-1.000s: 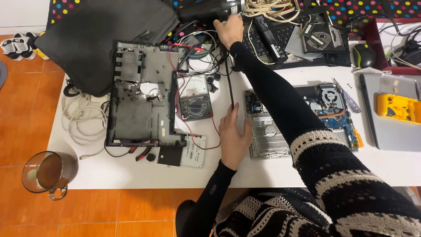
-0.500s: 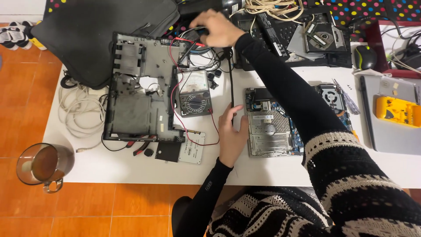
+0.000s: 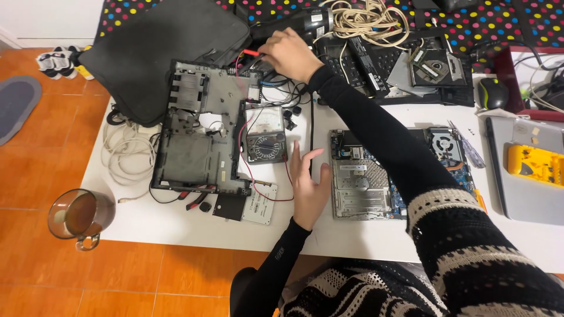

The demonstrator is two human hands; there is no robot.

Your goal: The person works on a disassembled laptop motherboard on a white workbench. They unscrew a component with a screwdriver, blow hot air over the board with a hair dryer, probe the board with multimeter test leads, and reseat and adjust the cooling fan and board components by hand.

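Note:
My right hand (image 3: 289,54) reaches to the far side of the white table and grips a red multimeter probe (image 3: 251,53) at the top edge of the grey laptop base shell (image 3: 202,126). An analog multimeter (image 3: 265,137) lies just right of the shell, with red and black leads running from it. My left hand (image 3: 309,186) rests flat on the table with its fingers spread, between the multimeter and the open laptop mainboard (image 3: 376,173). It holds nothing.
A glass mug of brown drink (image 3: 79,216) stands at the table's near left corner. White cable (image 3: 120,149) coils left of the shell. A black bag (image 3: 158,50) lies at the back left. A yellow meter (image 3: 534,164) sits on a grey laptop lid at right, a mouse (image 3: 492,92) behind it.
My right hand has moved left along the back of the table and now holds the red probe over the shell's top edge. My left hand has barely shifted.

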